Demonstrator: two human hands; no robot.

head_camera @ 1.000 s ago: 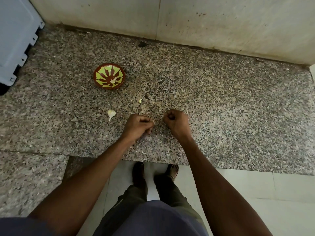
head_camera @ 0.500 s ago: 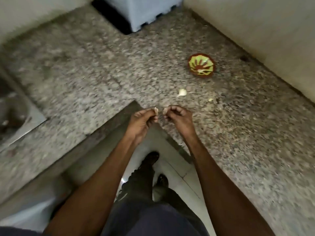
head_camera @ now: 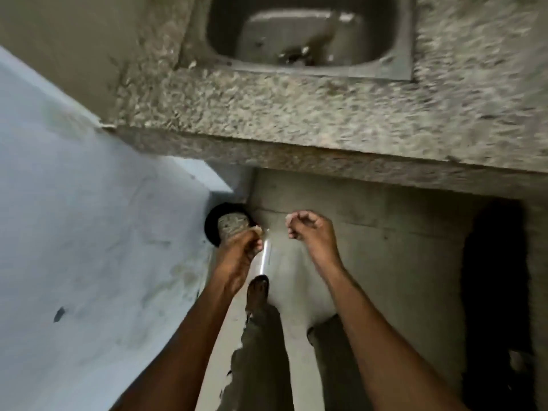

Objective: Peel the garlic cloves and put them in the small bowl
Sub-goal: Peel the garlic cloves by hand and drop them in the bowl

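Observation:
The small bowl and the loose garlic clove are out of view. My left hand (head_camera: pixel 241 253) hangs low over the floor with its fingers pinched together, a pale scrap of garlic skin at its tips, right beside a black round bin (head_camera: pixel 212 226). My right hand (head_camera: pixel 311 229) is a little to the right at the same height, fingers curled in around what looks like a small pale garlic clove. Motion blur hides the details in both hands.
A steel sink (head_camera: pixel 302 34) is set into the speckled granite counter (head_camera: pixel 296 114), whose edge runs above my hands. A pale blue wall (head_camera: pixel 89 218) fills the left. A speckled lump (head_camera: pixel 232 226) sits in the bin. My leg and sandalled foot (head_camera: pixel 258 292) stand on grey floor tiles.
My head has swung left, from the bowl and garlic on the counter to the sink and the floor. Both hands left the counter, dropped toward the bin and moved apart.

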